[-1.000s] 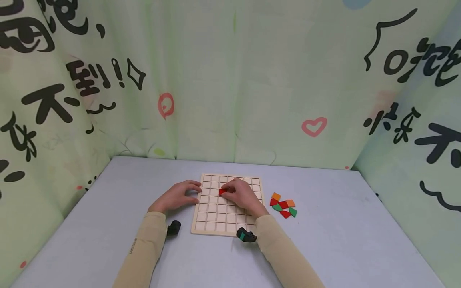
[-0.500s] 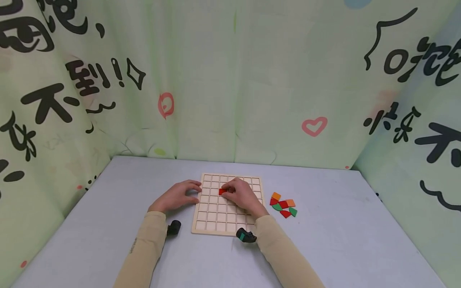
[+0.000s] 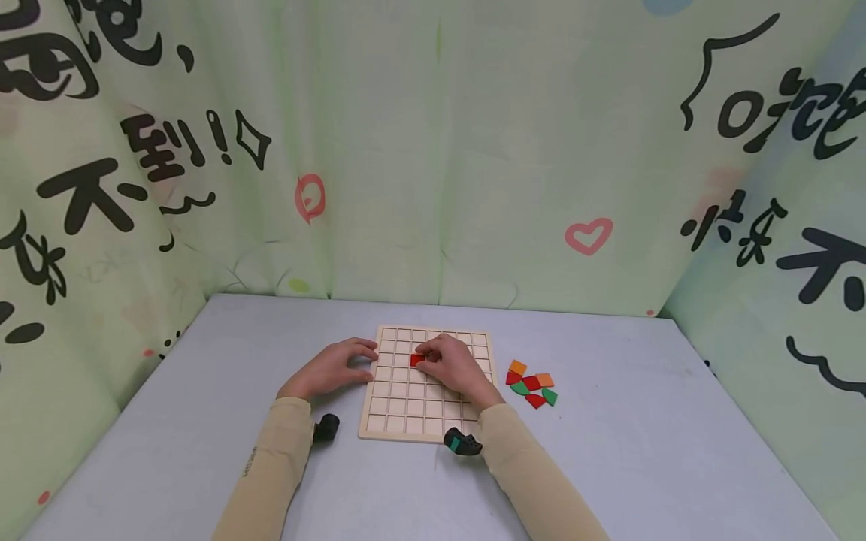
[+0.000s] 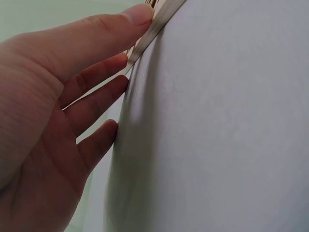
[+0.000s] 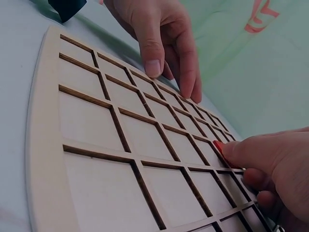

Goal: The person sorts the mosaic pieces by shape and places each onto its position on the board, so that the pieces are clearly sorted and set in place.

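A wooden grid board [image 3: 399, 428] with square recesses lies flat on the table. My right hand [image 3: 449, 364] is over its upper middle, thumb and fingertips pinching a small red tile [image 3: 416, 361] at one of the cells. In the right wrist view only a sliver of that red tile [image 5: 220, 146] shows beside the thumb; the rest is hidden. At the board's left edge, my left hand [image 3: 334, 367] rests its thumb and fingertips against the rim. The left wrist view shows that hand's fingers [image 4: 99, 99] spread and only slightly bent along the edge.
Right of the board lies a loose cluster of orange, red and green tiles [image 3: 532, 383], some square, some with curved sides. A black wrist device [image 3: 327, 428] hangs by the left sleeve, another [image 3: 463, 442] by the right. Patterned curtains [image 3: 386, 150] surround the white table [image 3: 643, 421].
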Action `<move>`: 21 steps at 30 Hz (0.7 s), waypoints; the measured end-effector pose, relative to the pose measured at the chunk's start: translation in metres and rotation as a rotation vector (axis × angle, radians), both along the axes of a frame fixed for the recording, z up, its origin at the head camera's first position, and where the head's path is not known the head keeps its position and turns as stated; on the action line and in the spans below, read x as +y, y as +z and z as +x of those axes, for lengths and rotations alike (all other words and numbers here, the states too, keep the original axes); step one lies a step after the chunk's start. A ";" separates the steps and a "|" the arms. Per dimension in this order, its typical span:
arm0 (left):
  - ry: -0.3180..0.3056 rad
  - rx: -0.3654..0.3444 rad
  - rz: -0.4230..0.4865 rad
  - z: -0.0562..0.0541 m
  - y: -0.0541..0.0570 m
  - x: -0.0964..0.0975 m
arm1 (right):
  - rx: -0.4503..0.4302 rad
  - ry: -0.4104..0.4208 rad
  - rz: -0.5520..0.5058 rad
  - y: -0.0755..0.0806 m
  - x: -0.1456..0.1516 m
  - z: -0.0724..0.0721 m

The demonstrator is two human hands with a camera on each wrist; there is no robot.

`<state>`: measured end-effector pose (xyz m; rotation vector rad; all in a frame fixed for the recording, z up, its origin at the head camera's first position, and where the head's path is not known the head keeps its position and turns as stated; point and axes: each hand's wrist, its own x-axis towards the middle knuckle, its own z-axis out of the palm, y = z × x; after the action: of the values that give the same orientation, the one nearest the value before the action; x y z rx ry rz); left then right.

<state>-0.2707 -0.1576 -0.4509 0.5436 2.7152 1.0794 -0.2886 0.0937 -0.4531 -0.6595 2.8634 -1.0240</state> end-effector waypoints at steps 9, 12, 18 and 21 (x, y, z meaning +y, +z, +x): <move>0.007 0.004 -0.004 -0.001 -0.001 -0.001 | -0.034 -0.022 -0.095 0.003 0.012 0.003; 0.000 0.009 -0.004 -0.001 -0.001 -0.001 | -0.040 -0.043 -0.113 0.003 0.017 0.003; 0.001 0.007 0.007 -0.001 -0.002 -0.001 | -0.037 -0.064 -0.141 0.005 0.029 0.006; 0.005 0.008 0.006 -0.002 -0.003 -0.001 | -0.037 -0.084 -0.140 0.007 0.038 0.008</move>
<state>-0.2724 -0.1588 -0.4542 0.5435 2.7223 1.0890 -0.2805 0.1313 -0.4466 -0.5248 2.8292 -1.2435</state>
